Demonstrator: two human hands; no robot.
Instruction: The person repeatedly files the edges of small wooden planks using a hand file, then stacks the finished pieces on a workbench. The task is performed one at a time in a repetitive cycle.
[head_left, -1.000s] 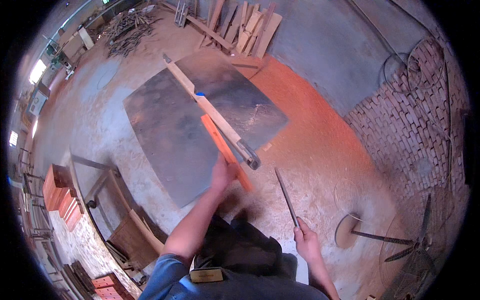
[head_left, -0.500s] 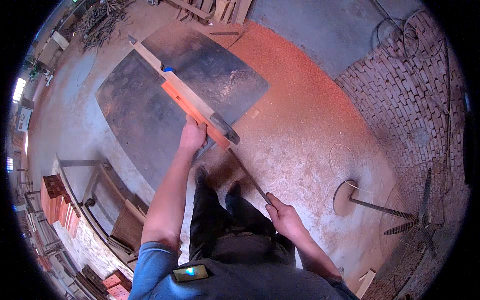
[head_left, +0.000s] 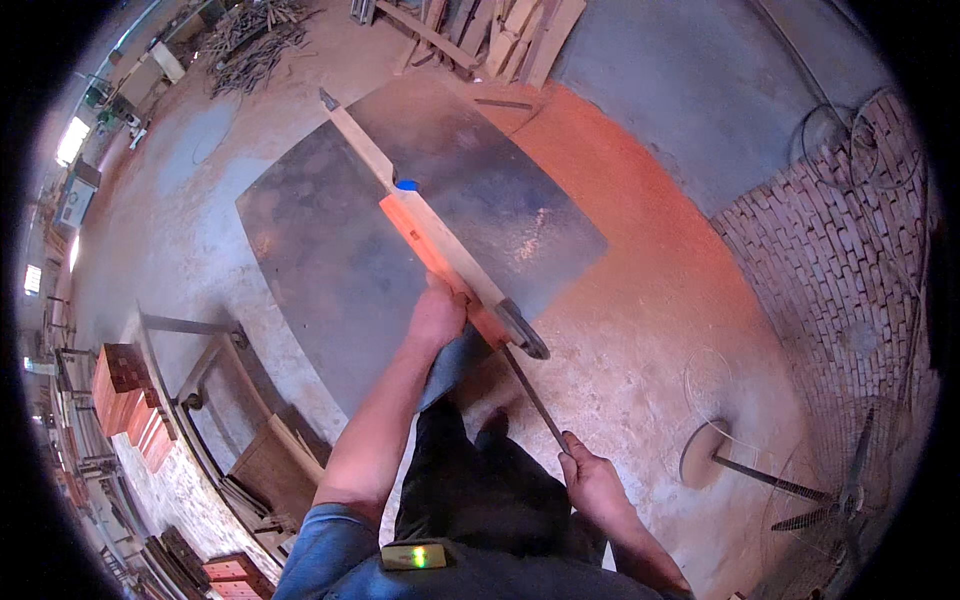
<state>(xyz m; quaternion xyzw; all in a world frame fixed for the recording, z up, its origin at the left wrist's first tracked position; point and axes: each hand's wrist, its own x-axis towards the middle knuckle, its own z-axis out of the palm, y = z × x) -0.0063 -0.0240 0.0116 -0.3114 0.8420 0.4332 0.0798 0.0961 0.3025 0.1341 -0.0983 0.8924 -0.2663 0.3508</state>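
My left hand (head_left: 438,312) is closed around an orange-toned wooden piece (head_left: 440,252) with a small dark notch in its upper side. The piece lies alongside a long, narrow pale wooden bar (head_left: 455,240). A dark fitting (head_left: 522,328) caps the bar's near end, and a blue part (head_left: 406,185) sits near its middle. In my right hand (head_left: 597,487) is a slim dark rod (head_left: 537,398), gripped at its lower end. The rod slants up to the near end of the orange piece, where its tip is hidden. Whether the tip enters the wood or passes beneath, I cannot tell.
A large dark sheet (head_left: 330,260) spreads under the bar. To the left stands a rack (head_left: 215,470) with stacked reddish wood blocks (head_left: 125,385). A fan (head_left: 845,500) with a round base is at right, near a brick surface (head_left: 820,230). Planks (head_left: 520,40) lie at the back.
The whole view has shifted, so the bar and both hands appear farther right and lower. My right hand is slightly closer to the orange piece, with less of the rod showing.
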